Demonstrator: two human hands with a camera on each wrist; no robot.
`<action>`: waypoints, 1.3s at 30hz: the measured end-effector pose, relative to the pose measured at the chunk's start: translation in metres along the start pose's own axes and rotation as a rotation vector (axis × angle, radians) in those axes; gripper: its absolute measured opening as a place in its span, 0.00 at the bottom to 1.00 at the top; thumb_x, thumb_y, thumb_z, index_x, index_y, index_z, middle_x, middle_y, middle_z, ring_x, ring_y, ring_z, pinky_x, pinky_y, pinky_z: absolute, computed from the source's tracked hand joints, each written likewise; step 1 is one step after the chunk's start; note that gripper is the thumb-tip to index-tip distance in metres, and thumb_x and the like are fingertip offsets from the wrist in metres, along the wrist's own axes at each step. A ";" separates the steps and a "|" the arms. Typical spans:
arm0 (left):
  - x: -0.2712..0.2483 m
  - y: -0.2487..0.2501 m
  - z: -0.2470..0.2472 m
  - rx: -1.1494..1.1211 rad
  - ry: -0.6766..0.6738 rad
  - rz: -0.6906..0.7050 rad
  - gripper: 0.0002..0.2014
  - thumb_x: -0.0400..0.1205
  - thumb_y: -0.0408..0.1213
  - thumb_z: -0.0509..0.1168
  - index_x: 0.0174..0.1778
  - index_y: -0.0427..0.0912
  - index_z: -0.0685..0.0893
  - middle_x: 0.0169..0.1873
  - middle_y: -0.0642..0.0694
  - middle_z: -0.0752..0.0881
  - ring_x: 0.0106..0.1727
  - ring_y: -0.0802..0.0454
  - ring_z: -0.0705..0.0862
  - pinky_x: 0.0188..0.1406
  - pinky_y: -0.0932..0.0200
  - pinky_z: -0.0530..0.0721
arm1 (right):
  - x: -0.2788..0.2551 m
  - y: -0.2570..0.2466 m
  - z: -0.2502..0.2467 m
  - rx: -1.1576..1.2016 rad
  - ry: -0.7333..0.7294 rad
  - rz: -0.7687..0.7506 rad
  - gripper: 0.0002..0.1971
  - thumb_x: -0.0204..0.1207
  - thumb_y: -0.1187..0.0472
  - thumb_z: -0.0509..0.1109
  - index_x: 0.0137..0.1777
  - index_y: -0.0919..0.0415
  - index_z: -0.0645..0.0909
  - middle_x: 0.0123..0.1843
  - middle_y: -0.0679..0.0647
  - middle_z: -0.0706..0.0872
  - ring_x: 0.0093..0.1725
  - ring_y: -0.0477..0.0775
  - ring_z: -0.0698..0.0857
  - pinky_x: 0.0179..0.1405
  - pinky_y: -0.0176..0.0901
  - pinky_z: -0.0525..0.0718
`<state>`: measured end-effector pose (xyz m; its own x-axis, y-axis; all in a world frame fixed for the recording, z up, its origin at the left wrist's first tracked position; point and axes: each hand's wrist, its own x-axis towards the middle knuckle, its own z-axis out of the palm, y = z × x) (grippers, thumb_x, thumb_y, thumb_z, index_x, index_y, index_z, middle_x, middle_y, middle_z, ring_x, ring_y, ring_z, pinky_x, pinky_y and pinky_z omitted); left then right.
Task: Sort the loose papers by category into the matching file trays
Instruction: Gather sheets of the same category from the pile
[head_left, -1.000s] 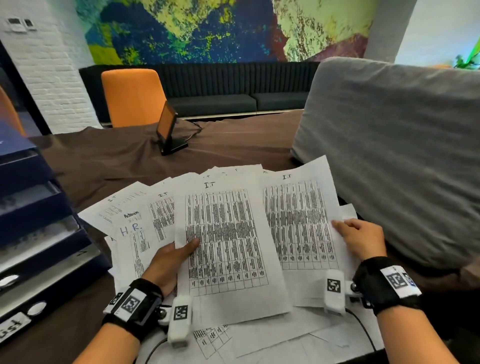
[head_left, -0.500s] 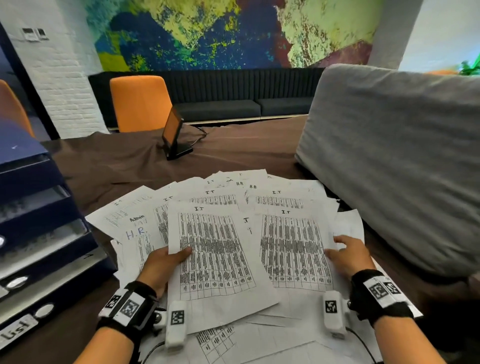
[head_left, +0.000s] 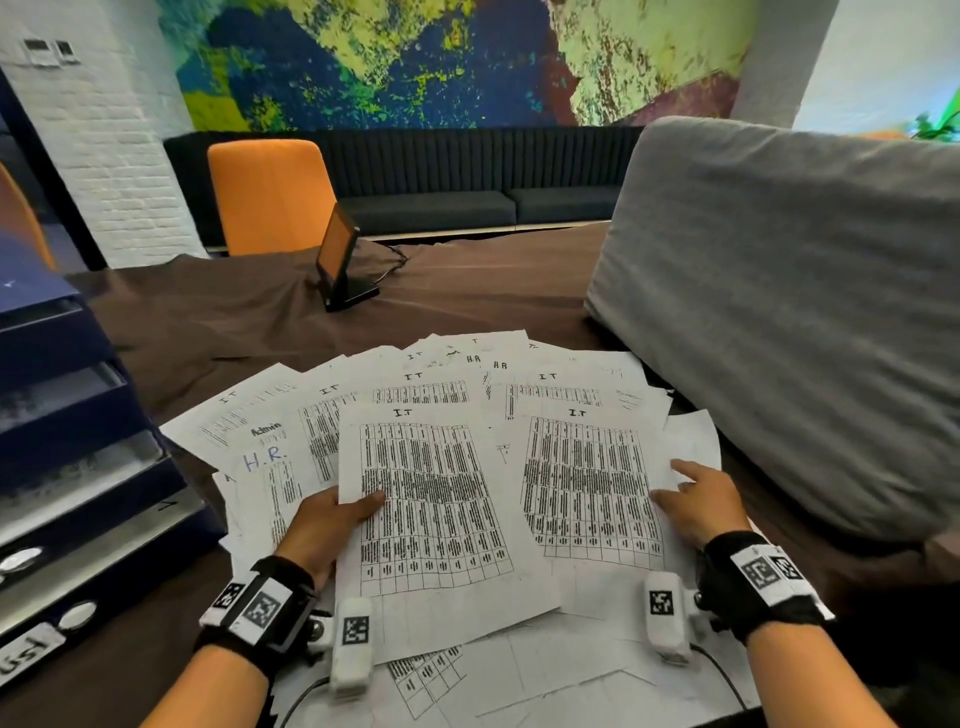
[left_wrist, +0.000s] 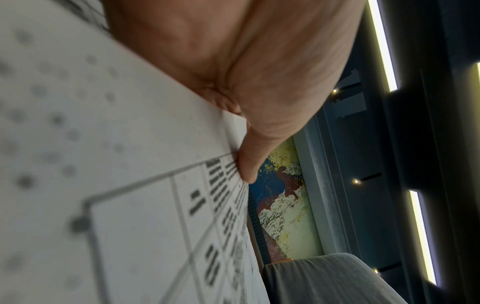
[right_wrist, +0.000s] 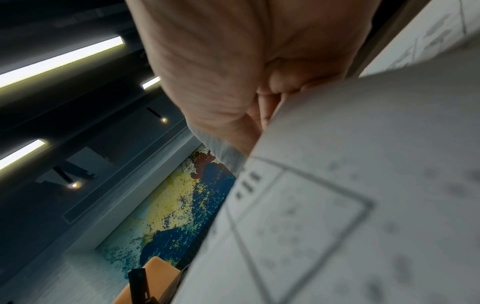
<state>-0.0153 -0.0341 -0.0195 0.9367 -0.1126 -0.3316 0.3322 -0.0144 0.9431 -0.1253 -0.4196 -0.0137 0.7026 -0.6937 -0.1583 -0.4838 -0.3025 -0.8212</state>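
Observation:
Loose printed papers (head_left: 291, 441) lie fanned on the brown-clothed table, headed "I.T", "H.R" or "Admin". My left hand (head_left: 332, 519) pinches the left edge of one I.T sheet (head_left: 436, 509), thumb on top; the left wrist view shows the thumb (left_wrist: 249, 164) pressed on that sheet (left_wrist: 130, 185). My right hand (head_left: 696, 504) grips the right edge of a second I.T sheet (head_left: 587, 483), index finger stretched out; in the right wrist view its fingers (right_wrist: 265, 111) curl under the sheet (right_wrist: 350, 185). Stacked dark blue file trays (head_left: 78, 467) stand at the left.
A large grey cushion (head_left: 779, 312) leans close on the right, over the papers' edge. A small screen on a stand (head_left: 340, 254) sits further back on the table (head_left: 467, 291). An orange chair (head_left: 270, 192) and a dark bench stand behind it.
Both I.T sheets have come down and toward me, lying lower over the pile. Each hand has kept its hold on its sheet.

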 end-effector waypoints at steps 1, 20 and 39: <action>0.001 -0.001 0.000 -0.005 -0.010 -0.003 0.12 0.82 0.29 0.71 0.60 0.31 0.86 0.49 0.33 0.92 0.51 0.35 0.91 0.60 0.36 0.86 | 0.001 0.000 0.000 0.046 -0.002 -0.004 0.28 0.75 0.68 0.75 0.76 0.64 0.77 0.65 0.67 0.85 0.66 0.64 0.83 0.69 0.50 0.76; 0.017 0.009 -0.047 0.293 0.157 0.132 0.17 0.80 0.26 0.71 0.45 0.58 0.93 0.62 0.42 0.88 0.62 0.39 0.87 0.71 0.38 0.81 | -0.002 -0.006 -0.019 -0.412 -0.095 0.012 0.25 0.74 0.63 0.72 0.72 0.51 0.80 0.61 0.56 0.88 0.60 0.59 0.86 0.66 0.47 0.81; 0.013 0.022 -0.050 0.409 0.110 0.273 0.17 0.82 0.23 0.67 0.51 0.52 0.91 0.52 0.52 0.88 0.45 0.47 0.86 0.45 0.60 0.86 | -0.054 -0.109 0.115 -0.825 -0.359 -0.249 0.26 0.69 0.43 0.74 0.62 0.57 0.80 0.39 0.48 0.81 0.40 0.53 0.82 0.33 0.39 0.78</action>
<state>0.0096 0.0138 -0.0046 0.9968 -0.0613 -0.0509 0.0230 -0.3902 0.9205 -0.0510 -0.2740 0.0214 0.8886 -0.3444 -0.3031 -0.4182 -0.8796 -0.2266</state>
